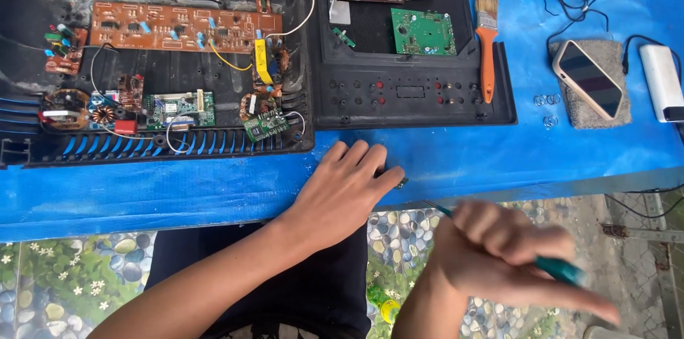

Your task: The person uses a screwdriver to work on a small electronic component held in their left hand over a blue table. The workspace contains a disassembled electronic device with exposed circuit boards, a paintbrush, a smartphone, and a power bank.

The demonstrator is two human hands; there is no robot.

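- Left hand [347, 189]: lies palm down on the blue plastic sheet covering the desk [214, 189], at the near edge. Its fingers are drawn together, thumb and forefinger closed on a small dark part [402, 182] at the desk's near edge; what kind of part cannot be told.
- Right hand [499, 250]: off the desk, below its near edge and above the pebble-patterned floor [406, 235]. It is blurred. Its fingers are wrapped in a fist around a slim teal-handled tool [559, 269], whose thin metal tip points up toward the left hand.
- Large black plastic housing [164, 146] with ribbed vents: at the far left of the desk, carrying a long brown circuit board [185, 27], smaller green boards, coils and wires.
- Second black plastic panel [417, 89]: just right of the housing, holding a green square circuit board [423, 32] and a row of small holes and red dots.
- Orange-handled paintbrush [486, 43]: at the panel's right edge, bristles toward the far edge.
- Smartphone in a pale case [588, 79]: on a grey pad [613, 114] toward the right edge, a white power bank [662, 82] beside it.
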